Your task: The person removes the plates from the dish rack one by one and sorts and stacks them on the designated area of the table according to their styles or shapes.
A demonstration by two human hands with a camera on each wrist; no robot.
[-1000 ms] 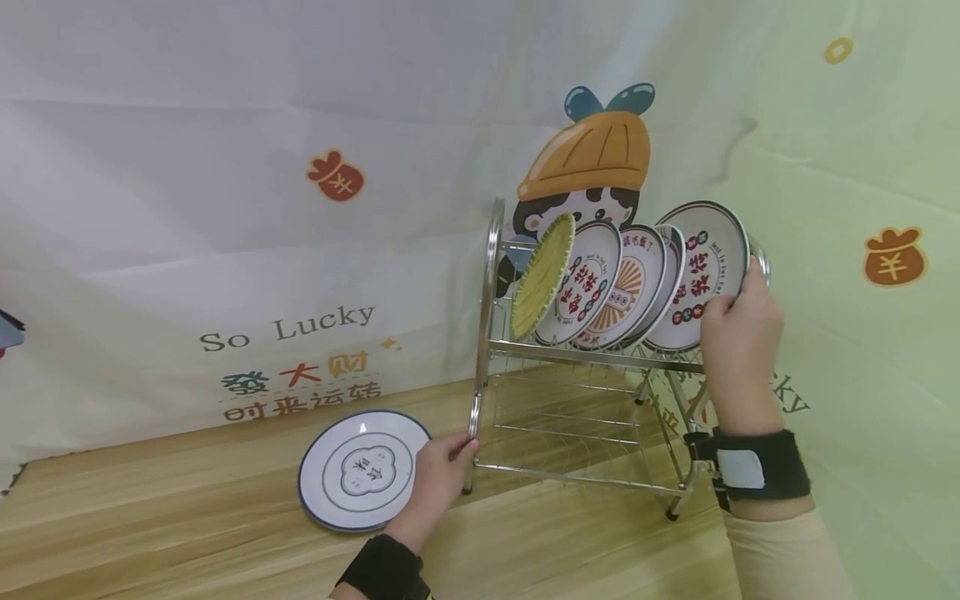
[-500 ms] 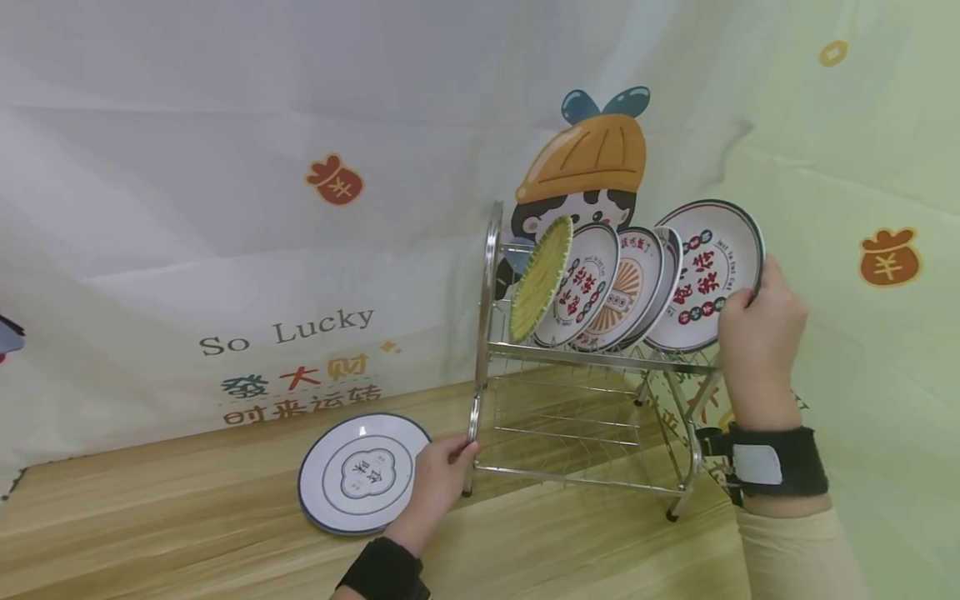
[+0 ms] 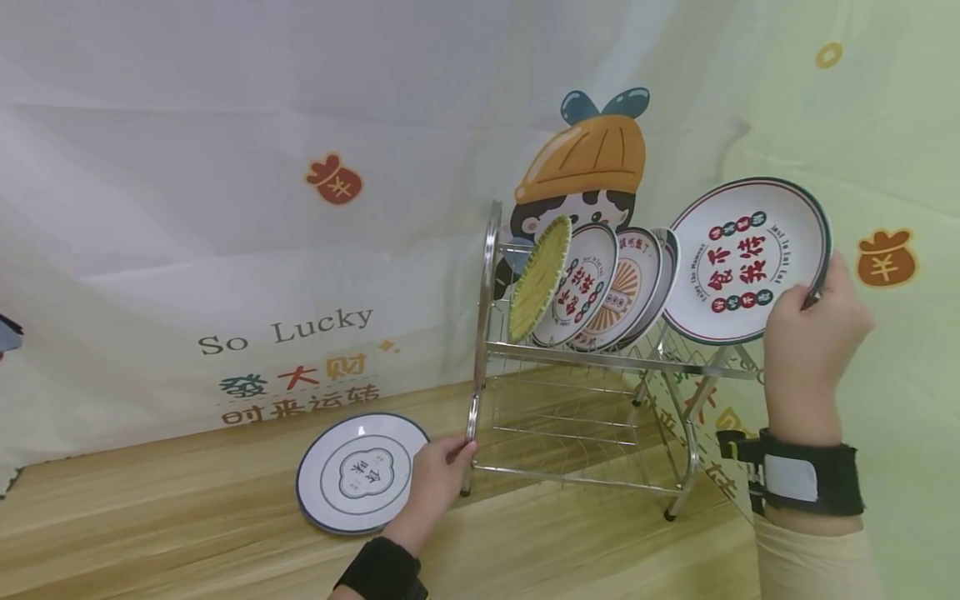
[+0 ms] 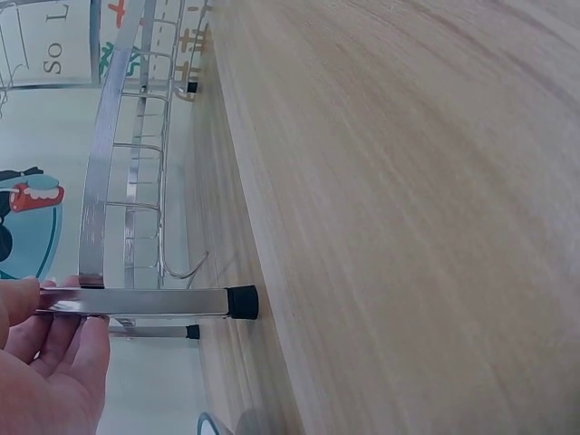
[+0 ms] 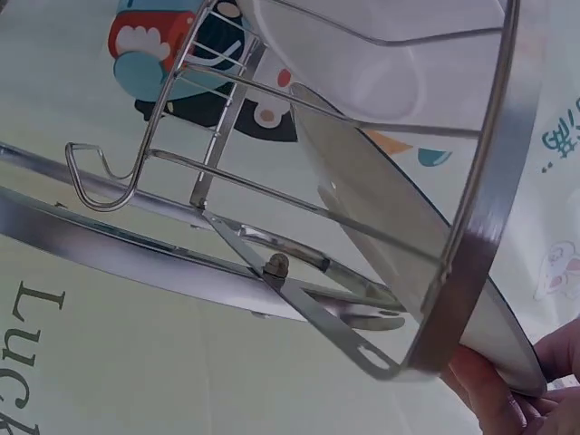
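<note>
Two black wrist straps (image 3: 810,483) show nearest us, one behind each hand, with a tan sleeve (image 3: 817,558) at our right. Our left hand (image 3: 435,475) grips the front left leg of a metal rack (image 3: 697,367) low down; the left wrist view shows the leg's black foot (image 4: 242,302) just past our fingers. Our right hand (image 3: 817,333) holds the large plate with red characters (image 3: 750,250) by its right rim, thumb in front and fingers behind. That plate is tilted over the right end of the rack's upper tier; we cannot tell whether it touches the wires.

Beyond our left wrist, a blue-rimmed plate (image 3: 352,492) lies face up on the wooden surface (image 3: 150,517), left of the rack. The rack itself stands near the surface's right edge. Along its upper tier, from the left end, we see a yellow plate (image 3: 540,279), a small red-lettered plate (image 3: 581,283) and a sunray plate (image 3: 626,283), with more rims partly hidden behind. Past the surface's back edge rises a printed cloth (image 3: 225,167).
</note>
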